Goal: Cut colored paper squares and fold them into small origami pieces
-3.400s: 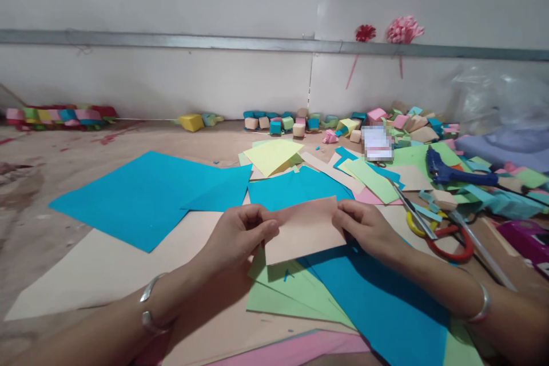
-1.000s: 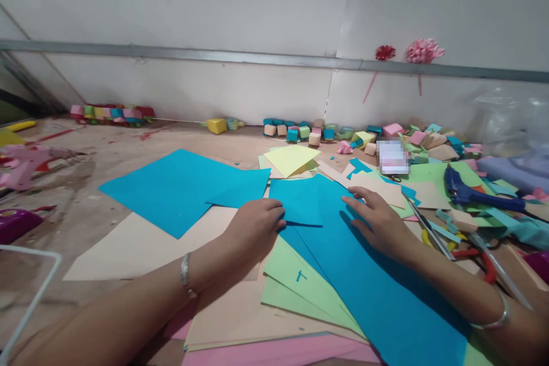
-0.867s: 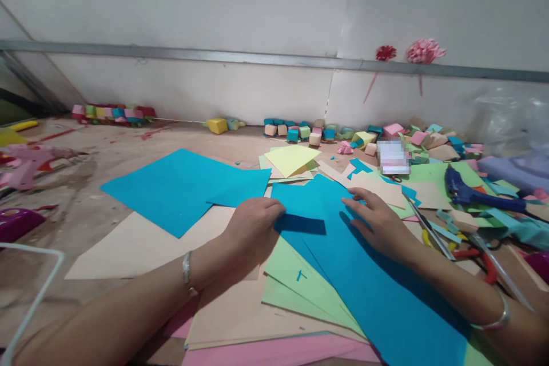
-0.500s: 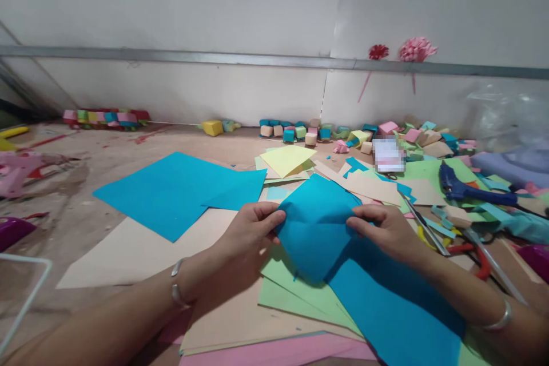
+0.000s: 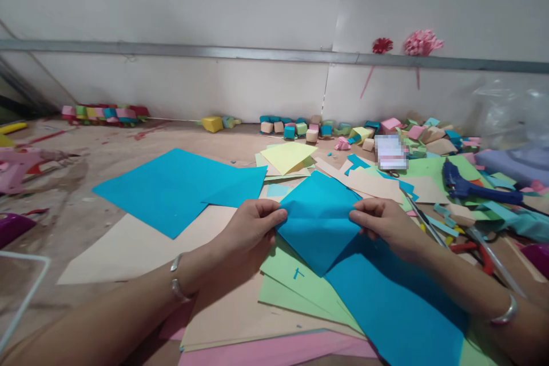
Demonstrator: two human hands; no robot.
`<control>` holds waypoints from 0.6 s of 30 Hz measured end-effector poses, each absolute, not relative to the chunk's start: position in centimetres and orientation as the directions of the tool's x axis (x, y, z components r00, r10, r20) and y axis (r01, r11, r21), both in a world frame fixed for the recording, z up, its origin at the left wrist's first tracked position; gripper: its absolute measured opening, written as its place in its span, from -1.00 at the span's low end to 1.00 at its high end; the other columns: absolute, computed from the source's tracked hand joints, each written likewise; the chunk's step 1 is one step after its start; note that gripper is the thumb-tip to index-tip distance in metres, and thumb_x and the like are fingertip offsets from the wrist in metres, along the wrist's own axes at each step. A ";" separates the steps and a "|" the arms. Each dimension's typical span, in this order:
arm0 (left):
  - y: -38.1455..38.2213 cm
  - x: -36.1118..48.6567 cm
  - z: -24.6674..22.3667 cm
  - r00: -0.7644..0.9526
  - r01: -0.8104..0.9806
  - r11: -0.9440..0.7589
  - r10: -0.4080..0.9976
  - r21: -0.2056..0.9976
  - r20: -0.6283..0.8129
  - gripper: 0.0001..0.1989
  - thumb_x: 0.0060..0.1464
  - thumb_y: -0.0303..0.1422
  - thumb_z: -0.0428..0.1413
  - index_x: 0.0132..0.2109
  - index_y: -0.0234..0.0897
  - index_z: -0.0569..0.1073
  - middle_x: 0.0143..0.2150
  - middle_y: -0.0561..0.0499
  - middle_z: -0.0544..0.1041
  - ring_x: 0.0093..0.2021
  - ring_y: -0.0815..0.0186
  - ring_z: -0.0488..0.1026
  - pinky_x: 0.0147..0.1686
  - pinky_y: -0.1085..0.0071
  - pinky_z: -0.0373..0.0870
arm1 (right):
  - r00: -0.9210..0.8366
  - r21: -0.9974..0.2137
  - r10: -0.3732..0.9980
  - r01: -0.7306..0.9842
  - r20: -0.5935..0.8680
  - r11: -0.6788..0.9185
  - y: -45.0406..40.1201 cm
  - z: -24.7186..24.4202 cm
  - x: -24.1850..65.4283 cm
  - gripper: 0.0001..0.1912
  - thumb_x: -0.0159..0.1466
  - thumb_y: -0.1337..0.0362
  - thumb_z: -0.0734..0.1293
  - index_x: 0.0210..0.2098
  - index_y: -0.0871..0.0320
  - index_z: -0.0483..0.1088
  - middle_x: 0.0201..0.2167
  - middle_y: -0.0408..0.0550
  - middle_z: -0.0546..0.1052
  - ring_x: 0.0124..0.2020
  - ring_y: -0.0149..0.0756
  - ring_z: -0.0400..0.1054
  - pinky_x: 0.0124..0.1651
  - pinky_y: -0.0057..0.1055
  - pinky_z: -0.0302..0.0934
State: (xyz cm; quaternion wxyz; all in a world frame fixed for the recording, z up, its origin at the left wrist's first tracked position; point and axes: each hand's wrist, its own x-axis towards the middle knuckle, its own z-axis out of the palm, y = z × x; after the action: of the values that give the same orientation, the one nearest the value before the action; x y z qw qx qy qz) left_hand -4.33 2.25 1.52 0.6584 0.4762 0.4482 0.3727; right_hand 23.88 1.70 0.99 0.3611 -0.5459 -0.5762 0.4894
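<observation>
A square of blue paper [image 5: 319, 229] is held up between my two hands, corner down, with a crease running across its middle. My left hand [image 5: 256, 227] pinches its left corner between thumb and fingers. At the opposite corner my right hand [image 5: 384, 224] grips it the same way. Beneath lie green sheets [image 5: 306, 291] and beige sheets [image 5: 231, 317]. A long blue sheet [image 5: 398, 303] stretches under my right forearm. More blue paper [image 5: 175, 191] lies to the left, over a beige sheet [image 5: 111, 254].
Small paper cubes [image 5: 295, 128] line the back by the wall. On the right are a blue glue gun [image 5: 467, 186], scissors [image 5: 429, 223] and paper scraps. A pink glue gun [image 5: 17, 168] lies at left. Pink flowers [image 5: 422, 43] stand at the wall rail [image 5: 257, 54].
The lower corner of the held blue paper has swung up and flattened, so a small blue scrap on the green sheet now shows fully. Both hands keep their pinch.
</observation>
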 end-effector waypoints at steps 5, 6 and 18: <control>2.4 -4.4 1.4 0.332 -0.043 0.238 0.919 0.970 -0.211 -0.72 0.09 -0.23 0.25 -0.41 -0.36 0.44 -0.61 0.15 0.25 -0.62 0.52 0.17 -0.61 0.56 0.13 | -0.124 -0.964 0.985 0.253 -0.118 -0.083 2.0 0.8 23.9 -0.65 0.06 0.02 0.49 -0.47 0.19 0.46 -0.65 -0.18 0.40 -0.66 -0.50 0.19 -0.58 -0.49 0.01; 2.4 -4.3 1.4 0.327 -0.043 0.239 0.921 0.970 -0.212 -0.74 0.09 -0.24 0.25 -0.39 -0.36 0.45 -0.61 0.14 0.27 -0.62 0.52 0.18 -0.60 0.56 0.15 | -0.122 -0.967 0.985 0.237 -0.122 -0.091 2.1 0.7 23.9 -0.66 0.05 0.03 0.50 -0.46 0.19 0.47 -0.65 -0.18 0.40 -0.66 -0.50 0.19 -0.57 -0.50 0.01; 2.7 -4.4 2.2 0.267 -0.132 0.296 0.930 0.946 -0.253 -0.87 0.02 -0.51 0.17 -0.23 -0.31 0.45 -0.49 -0.03 0.52 -0.52 0.43 0.40 -0.55 0.59 0.29 | -0.064 -0.989 0.987 0.020 -0.147 -0.146 2.5 0.4 25.0 -0.70 0.01 0.21 0.51 -0.25 0.18 0.62 -0.53 -0.04 0.55 -0.51 -0.38 0.36 -0.45 -0.45 0.19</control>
State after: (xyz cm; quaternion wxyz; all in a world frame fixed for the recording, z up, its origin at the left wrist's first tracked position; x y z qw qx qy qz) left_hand -4.35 2.73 2.24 0.6640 0.4386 0.4548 0.3998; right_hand 25.01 2.49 0.36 0.4414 -0.5225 -0.4817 0.5478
